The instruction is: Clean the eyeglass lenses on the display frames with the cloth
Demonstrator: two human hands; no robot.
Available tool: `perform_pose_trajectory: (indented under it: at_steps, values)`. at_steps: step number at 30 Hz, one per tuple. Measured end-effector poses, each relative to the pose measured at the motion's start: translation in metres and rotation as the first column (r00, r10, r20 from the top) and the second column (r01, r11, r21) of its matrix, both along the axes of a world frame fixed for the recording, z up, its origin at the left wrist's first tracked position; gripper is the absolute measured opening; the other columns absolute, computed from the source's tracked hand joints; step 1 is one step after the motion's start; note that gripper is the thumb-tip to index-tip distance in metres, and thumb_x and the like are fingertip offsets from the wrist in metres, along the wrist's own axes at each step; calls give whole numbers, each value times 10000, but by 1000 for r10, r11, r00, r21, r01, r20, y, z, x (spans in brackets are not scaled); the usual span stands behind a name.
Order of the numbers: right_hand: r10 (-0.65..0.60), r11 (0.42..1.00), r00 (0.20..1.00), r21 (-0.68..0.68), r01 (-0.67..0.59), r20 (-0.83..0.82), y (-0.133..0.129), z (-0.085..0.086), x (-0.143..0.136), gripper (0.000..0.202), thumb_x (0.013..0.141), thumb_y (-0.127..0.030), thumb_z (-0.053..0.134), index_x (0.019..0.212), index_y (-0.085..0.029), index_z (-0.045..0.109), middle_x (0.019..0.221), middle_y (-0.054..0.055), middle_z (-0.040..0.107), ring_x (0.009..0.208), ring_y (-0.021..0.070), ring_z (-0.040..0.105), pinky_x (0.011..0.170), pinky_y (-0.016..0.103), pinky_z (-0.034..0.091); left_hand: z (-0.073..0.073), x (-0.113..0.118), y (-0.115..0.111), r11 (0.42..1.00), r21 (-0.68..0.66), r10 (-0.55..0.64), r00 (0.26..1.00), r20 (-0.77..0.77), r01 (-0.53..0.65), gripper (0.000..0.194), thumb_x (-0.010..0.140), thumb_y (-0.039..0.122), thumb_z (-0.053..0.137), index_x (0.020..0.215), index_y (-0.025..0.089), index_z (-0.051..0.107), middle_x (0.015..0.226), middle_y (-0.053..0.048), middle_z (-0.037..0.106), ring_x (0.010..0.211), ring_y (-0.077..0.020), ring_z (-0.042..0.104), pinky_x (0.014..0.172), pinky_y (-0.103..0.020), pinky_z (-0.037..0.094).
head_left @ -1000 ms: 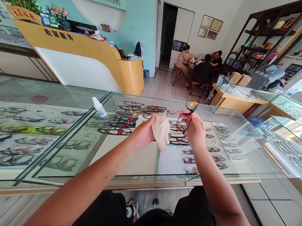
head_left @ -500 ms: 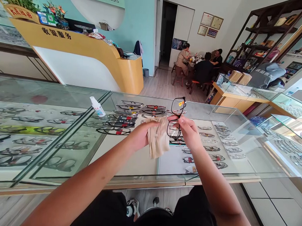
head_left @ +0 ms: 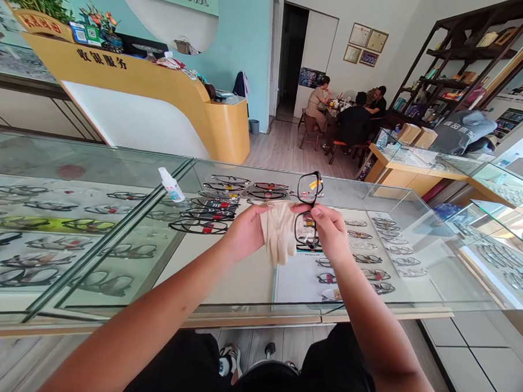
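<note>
Above the glass display counter (head_left: 236, 281), my right hand (head_left: 332, 234) pinches a pair of black-framed eyeglasses (head_left: 300, 189) near the bridge. The glasses stand on end, one lens above the other, with a small orange sticker on the upper lens. My left hand (head_left: 245, 234) grips a beige cleaning cloth (head_left: 281, 234) by its left side. The cloth hangs in folds just left of the glasses, and its right edge reaches the fingertips of my right hand. Whether the cloth touches the lower lens I cannot tell.
A white spray bottle (head_left: 170, 185) stands on the counter's glass top at the left. Rows of eyeglasses (head_left: 199, 225) lie beneath and around my hands. Beyond the counter are a yellow reception desk (head_left: 225, 125) and several people seated at a table (head_left: 334, 109).
My left hand has shifted slightly right and the cloth looks more spread between both hands. The glasses have turned a little, their lenses showing wider.
</note>
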State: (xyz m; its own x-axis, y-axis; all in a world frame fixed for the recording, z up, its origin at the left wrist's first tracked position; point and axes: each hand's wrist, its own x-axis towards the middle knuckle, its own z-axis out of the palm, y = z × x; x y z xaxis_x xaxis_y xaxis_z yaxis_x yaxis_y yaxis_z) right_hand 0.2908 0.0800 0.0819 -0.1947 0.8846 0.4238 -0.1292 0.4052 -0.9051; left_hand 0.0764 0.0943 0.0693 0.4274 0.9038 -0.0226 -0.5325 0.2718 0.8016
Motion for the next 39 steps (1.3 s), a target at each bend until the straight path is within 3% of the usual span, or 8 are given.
perform_pose_trajectory:
  at_steps: [3, 6, 20, 24, 28, 34, 36, 39]
  values:
    - [-38, 999, 998, 11, 39, -49, -1, 1, 2, 388, 1026, -581, 670, 965, -261, 880, 1041, 71, 815, 1050, 300, 696, 1017, 430, 534, -3, 3, 0, 976, 141, 177, 981, -81, -165, 518, 845, 511, 827, 1242, 216, 671, 1245, -95, 788, 1082, -280, 743, 810, -342, 574]
    - [-21, 999, 996, 45, 25, -91, -3, 2, 3, 348, 1028, -546, 684, 970, -270, 887, 1064, 68, 822, 1116, 315, 720, 1074, 447, 528, -9, 6, -1, 874, 371, 385, 913, -136, -313, 588, 783, 419, 962, 1173, 269, 547, 1167, -20, 748, 960, -186, 704, 802, -285, 543]
    - [-40, 998, 991, 37, 45, -125, -4, 6, 5, 351, 1025, -506, 657, 983, -267, 910, 1024, 69, 844, 1076, 314, 746, 1041, 440, 547, -10, -3, 0, 721, 632, 585, 739, -335, -284, 449, 878, 580, 870, 1115, 219, 751, 1025, -46, 751, 879, -196, 659, 736, -283, 499]
    - [-43, 998, 992, 32, 47, -118, -6, 7, 6, 348, 1010, -513, 667, 950, -264, 903, 1013, 72, 847, 1106, 329, 748, 1053, 453, 549, 4, -6, -11, 774, 571, 522, 786, -331, -274, 449, 857, 618, 871, 986, 211, 731, 843, 0, 677, 701, -151, 553, 611, -262, 416]
    - [-13, 1000, 993, 20, 15, -118, -9, 10, 5, 371, 992, -528, 660, 877, -250, 878, 961, 97, 837, 1056, 344, 747, 994, 475, 573, 19, -11, -21, 915, 343, 325, 890, -320, -211, 431, 827, 589, 897, 989, 235, 712, 728, 37, 609, 597, -133, 501, 539, -248, 328]
    - [-101, 995, 991, -30, 99, -90, -6, 13, 9, 445, 979, -607, 623, 870, -224, 823, 1000, 129, 823, 909, 312, 715, 855, 460, 597, 16, -6, -21, 983, 111, 173, 952, -254, -149, 398, 728, 460, 945, 965, 222, 731, 824, 0, 731, 712, -200, 664, 640, -283, 460]
    - [-108, 993, 990, -50, 103, -91, -5, 15, 11, 455, 980, -623, 618, 866, -222, 799, 1013, 127, 821, 884, 302, 710, 848, 457, 600, 6, 0, -21, 997, 71, 53, 934, -354, -30, 386, 735, 468, 931, 966, 220, 747, 814, -3, 724, 711, -207, 665, 640, -288, 447]
    - [-64, 997, 996, -53, 60, -64, -6, 19, 13, 426, 1008, -589, 601, 876, -232, 792, 1008, 113, 821, 912, 296, 711, 868, 441, 591, -7, 8, -25, 972, 169, -29, 795, -606, 164, 355, 820, 502, 870, 1022, 227, 770, 864, -15, 734, 774, -219, 670, 694, -298, 441]
